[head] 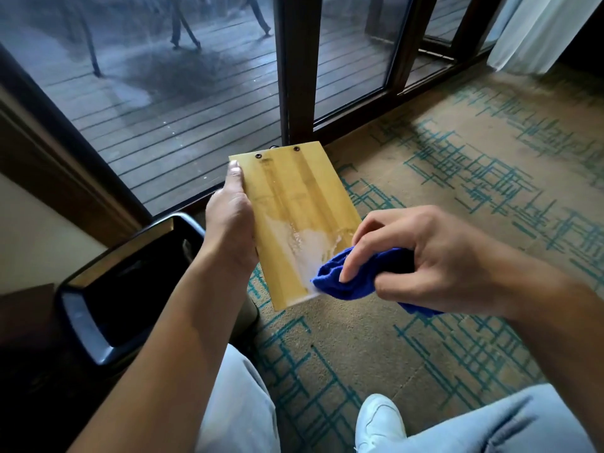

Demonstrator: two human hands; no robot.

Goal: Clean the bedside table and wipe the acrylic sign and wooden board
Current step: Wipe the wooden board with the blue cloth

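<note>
A yellow wooden board [291,204] with two dark rivets at its far end is held out over the carpet. My left hand [230,220] grips its left edge, thumb along the side. My right hand [421,256] is closed on a bunched blue cloth [346,277], which presses on the board's near right corner. A pale glare or wet patch shows on the board just above the cloth. The acrylic sign is not in view.
A dark glossy table corner with a metal edge [108,308] sits at the lower left. Sliding glass doors [183,93] with dark frames stand ahead, decking outside. Patterned beige and teal carpet [457,178] covers the floor. My legs and a white shoe [379,423] are below.
</note>
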